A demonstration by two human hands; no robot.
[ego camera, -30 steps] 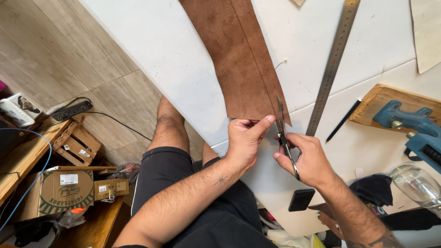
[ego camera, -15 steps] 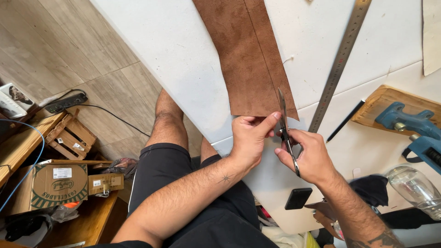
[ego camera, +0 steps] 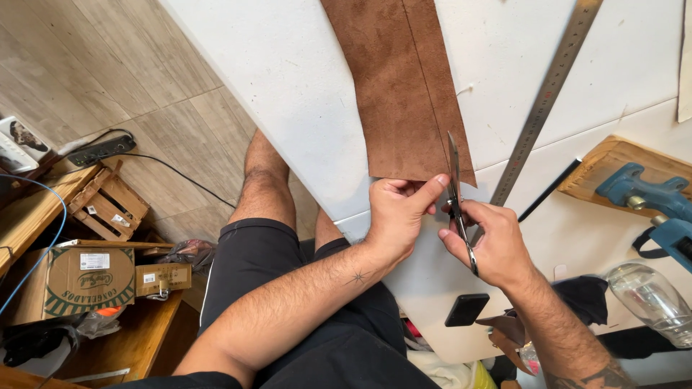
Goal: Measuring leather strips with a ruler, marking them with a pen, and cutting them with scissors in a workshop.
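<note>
- A long brown leather strip [ego camera: 404, 86] lies flat on the white tabletop [ego camera: 288, 79], running from the top of the view down to the person's hands; compared with a second ago it sits lower and closer in the head view, and its near edge now lies right at the fingers.
- A thin scored line runs the length of the leather near its right edge, and the scissors' blades [ego camera: 453, 169] now lie along that line, further into the near edge than half a second ago, so the cut along the line appears to be just starting.
- The left hand [ego camera: 398, 212] pinches the leather's near edge, thumb pointing right towards the blades, holding the corner taut just left of the line.
- The right hand [ego camera: 490, 241] is closed around the scissors' handles, fingers through the loops, just below and right of the leather's corner; the two hands almost touch.
- A long steel ruler [ego camera: 548, 97] lies diagonally on the tabletop just right of the leather, apart from it.
- A blue tool [ego camera: 641, 191] on a wooden board, a clear glass jar [ego camera: 652, 302] and a small dark phone [ego camera: 466, 310] lie further right and nearer, away from the hands.
</note>
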